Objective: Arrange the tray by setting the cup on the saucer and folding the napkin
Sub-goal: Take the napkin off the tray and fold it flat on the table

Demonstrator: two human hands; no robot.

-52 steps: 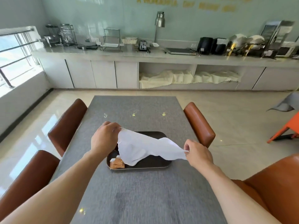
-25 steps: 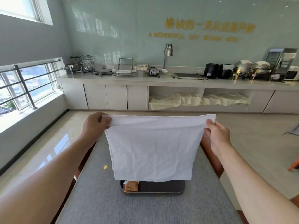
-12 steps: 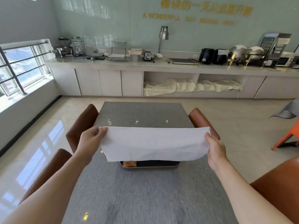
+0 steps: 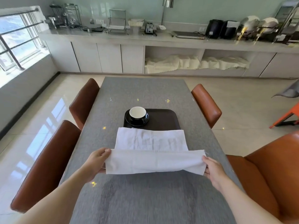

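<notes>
Hands grip the near edge of a white napkin [image 4: 150,151], one at each corner: the left hand [image 4: 97,162] pinches the left corner between thumb and fingers, and the right hand [image 4: 213,168] is clamped on the right corner. Between the hands the near strip of cloth is lifted and doubled over, while the far part lies flat and creased on the grey bench [image 4: 145,199]. The far edge of the napkin overlaps the near rim of a dark tray [image 4: 163,120], which sits just beyond the hands, near the middle of the bench. On the left part of that tray a black cup [image 4: 137,114] with a white inside stands upright on a black saucer [image 4: 129,121]. The bench top is a speckled grey with small bright glints of light on it. Brown leather chairs [image 4: 48,160] stand along both sides of the hands, two to the left and two to the right. Further out, a glossy pale tiled floor [image 4: 242,110] reflects the barred window [image 4: 16,38] on the left. Across the room ahead of the hands runs a long white counter [image 4: 113,36] with cupboards below, open shelves holding heaps of pale cloth [image 4: 194,63], and kitchen appliances [image 4: 221,29] and wire racks along its top against a pale green wall.
</notes>
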